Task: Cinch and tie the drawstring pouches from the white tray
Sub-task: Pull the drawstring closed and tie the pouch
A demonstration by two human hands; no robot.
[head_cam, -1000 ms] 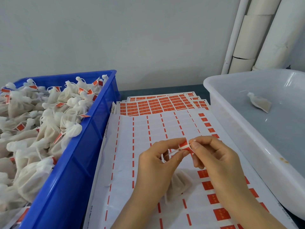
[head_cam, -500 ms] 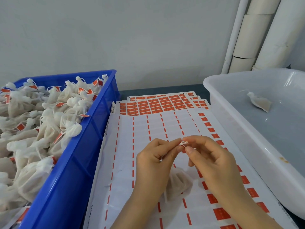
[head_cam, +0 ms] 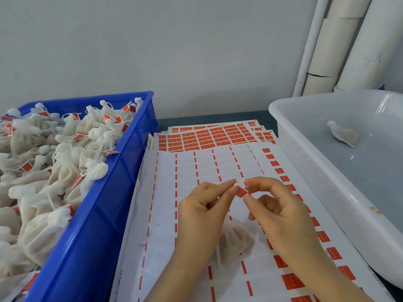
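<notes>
1. On your left sits the crate [head_cam: 104,214], heaped with tied pouches [head_cam: 54,171].
2. On your right sits the tray [head_cam: 305,166], with a lone pouch [head_cam: 343,136] in it.
3. Label sheets [head_cam: 196,166] lie stacked between them.
4. Above the sheets, your left hand [head_cam: 200,212] and right hand [head_cam: 281,214] pinch a tag [head_cam: 241,191]; the near pouch [head_cam: 235,238] sits below, between your wrists.
5. Pipes [head_cam: 340,46] stand behind the tray.

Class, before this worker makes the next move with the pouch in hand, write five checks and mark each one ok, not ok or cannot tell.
1. Both the left hand and the right hand pinch the red label: ok.
2. That label is closed round the drawstring: cannot tell.
3. The pouch below the hands is cinched and tied: cannot tell, its neck is hidden.
4. The blue crate of tagged pouches stands beside the left hand: ok.
5. A spare pouch waits in the white tray: ok, one.
</notes>
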